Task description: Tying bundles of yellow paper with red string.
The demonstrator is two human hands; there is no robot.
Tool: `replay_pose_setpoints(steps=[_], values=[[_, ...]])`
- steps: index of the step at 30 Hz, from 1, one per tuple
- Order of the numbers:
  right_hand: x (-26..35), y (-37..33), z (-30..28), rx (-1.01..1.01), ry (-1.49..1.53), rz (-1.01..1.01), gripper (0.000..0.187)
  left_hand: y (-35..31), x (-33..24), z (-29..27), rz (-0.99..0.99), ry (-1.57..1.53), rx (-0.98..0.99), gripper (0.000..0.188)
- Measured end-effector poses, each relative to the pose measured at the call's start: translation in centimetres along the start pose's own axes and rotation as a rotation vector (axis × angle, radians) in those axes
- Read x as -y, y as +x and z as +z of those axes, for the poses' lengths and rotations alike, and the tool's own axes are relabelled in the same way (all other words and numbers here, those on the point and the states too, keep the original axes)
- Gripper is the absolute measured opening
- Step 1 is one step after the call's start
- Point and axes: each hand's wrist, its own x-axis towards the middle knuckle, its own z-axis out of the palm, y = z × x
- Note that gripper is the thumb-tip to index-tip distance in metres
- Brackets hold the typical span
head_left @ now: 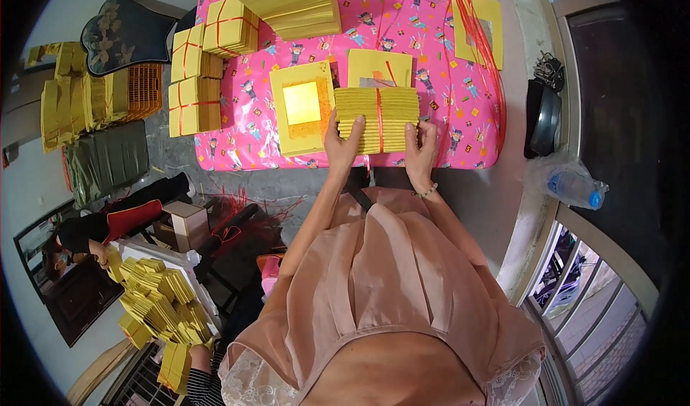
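Observation:
A thick bundle of folded yellow paper (399, 107) is at the front edge of the pink table, its layered folds facing up. Round its middle runs a red plastic string (380, 111). My left hand (343, 143) grips the bundle's left side, thumb on top. At the lower right corner, the curled fingers of my right hand (422, 151) hold the bundle's edge. Just left of it lies a stack of yellow sheets (285, 133) with a shiny gold square (302, 104) on top. Another yellow sheet (359, 62) lies partly hidden behind the bundle.
Tied yellow bundles (194, 107) stand along the table's left edge, with a tall yellow stack (295, 7) behind. Loose red strings (474, 28) hang over the right side. A bagged plastic bottle (575, 189) lies at the right. At lower left, other people work near heaped yellow bundles (162, 294).

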Motion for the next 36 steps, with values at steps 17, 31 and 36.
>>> replay_pose_setpoints(steps=[17,31,36], values=[[-4.3,6.6,0.2,0.297,0.158,0.030,0.034,2.3,0.1,-2.5,-0.284,-0.262,0.054,0.058],[9.5,8.4,-3.5,0.425,-0.122,-0.264,0.058,5.9,-0.1,-5.4,-0.648,-0.639,0.455,0.061],[7.8,8.5,-3.6,0.428,-0.132,-0.216,0.068,5.5,1.4,-4.4,-0.678,-0.740,0.447,0.061]])
